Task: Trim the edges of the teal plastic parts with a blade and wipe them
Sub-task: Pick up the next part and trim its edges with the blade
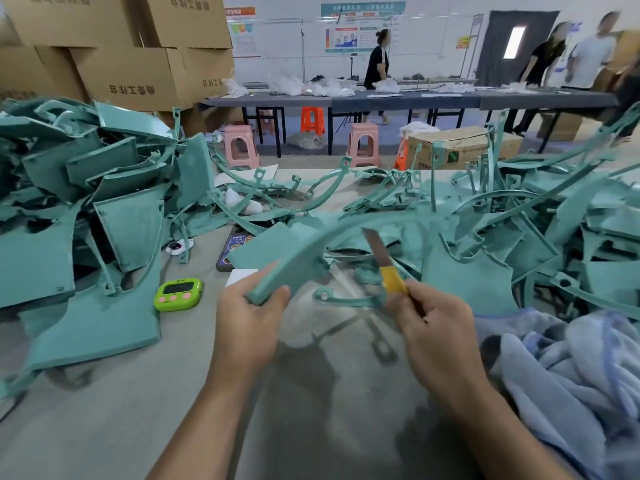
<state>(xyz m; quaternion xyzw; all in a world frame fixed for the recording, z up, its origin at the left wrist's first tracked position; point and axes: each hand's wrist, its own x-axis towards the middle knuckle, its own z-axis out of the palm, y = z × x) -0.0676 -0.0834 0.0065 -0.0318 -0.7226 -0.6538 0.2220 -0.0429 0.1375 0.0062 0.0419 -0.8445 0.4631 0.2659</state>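
Observation:
My left hand (247, 315) grips the near end of a long curved teal plastic part (294, 261), held above the grey table (138, 393). My right hand (434, 322) holds a blade (377, 247) by its yellow-wrapped handle (393, 280), with the metal tip pointing up and left, close to the part's inner edge. A pale blue cloth (571, 368) lies bunched at the near right. Piles of teal parts cover the left (86, 202) and right (536, 230) of the table.
A green timer (178, 294) sits left of my left hand, with a phone (232, 247) and a white card (242, 275) behind it. Cardboard boxes (114, 46) are stacked far left. Stools, long tables and several people stand beyond.

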